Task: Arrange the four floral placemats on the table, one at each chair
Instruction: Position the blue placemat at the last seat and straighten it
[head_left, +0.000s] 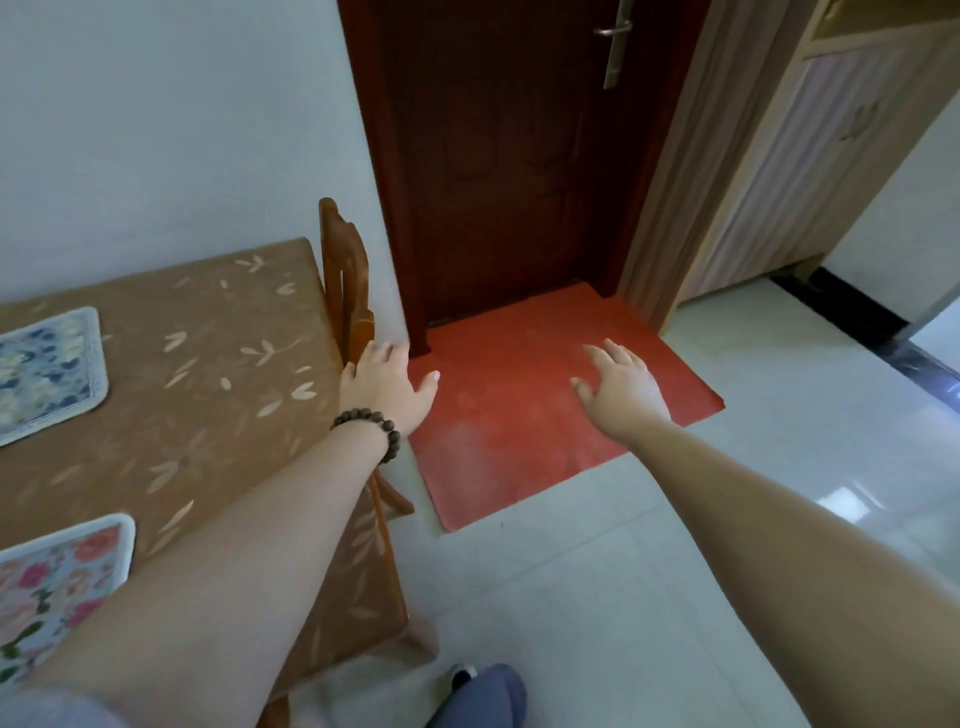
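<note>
No text, label, brand, number or sign can be read anywhere in this view. The two floral fabric placemats (49, 371) (62, 587) on the brown leaf-patterned tablecloth (208, 395) carry only flower prints, as far as the soft focus allows.

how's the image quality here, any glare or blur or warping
Head view: bright glare patches on the floor tiles at right; wide-angle warp bends the door frame; both placemats, blue and pink, look soft near the left edge; hands fairly sharp.

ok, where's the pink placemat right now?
Head view, bottom left: pink placemat lies on the table, partly under the left forearm, nearer than the blue placemat.
</note>
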